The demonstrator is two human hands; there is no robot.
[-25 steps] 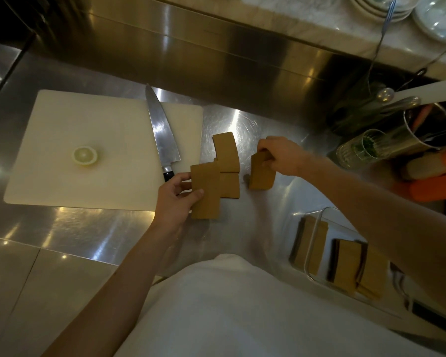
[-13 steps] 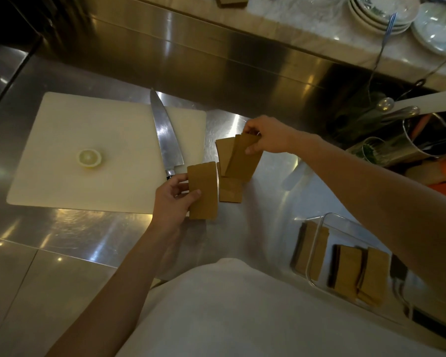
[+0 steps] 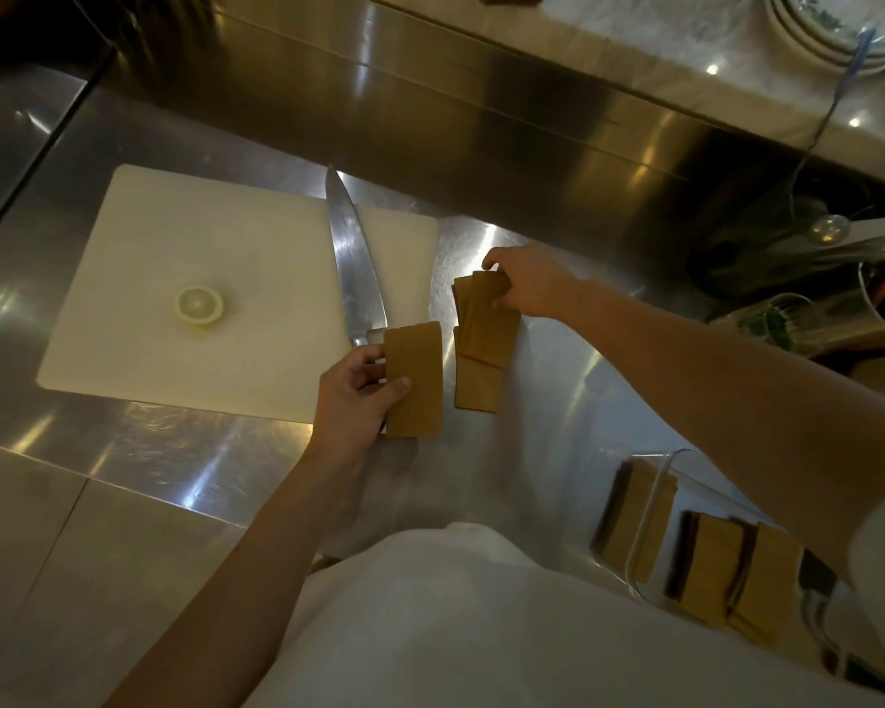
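Head view: left hand (image 3: 356,396) fingers pinch card stack (image 3: 414,380); right hand (image 3: 530,286) grips overlapped cards (image 3: 484,339).

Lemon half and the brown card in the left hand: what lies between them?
In the head view, a knife lies on the cutting board between the lemon half and the brown card that the left hand holds.

A knife (image 3: 353,268) lies across the right part of a white cutting board (image 3: 175,232), near a lemon half (image 3: 200,305). Stacked plates (image 3: 828,33) stand on the back ledge.
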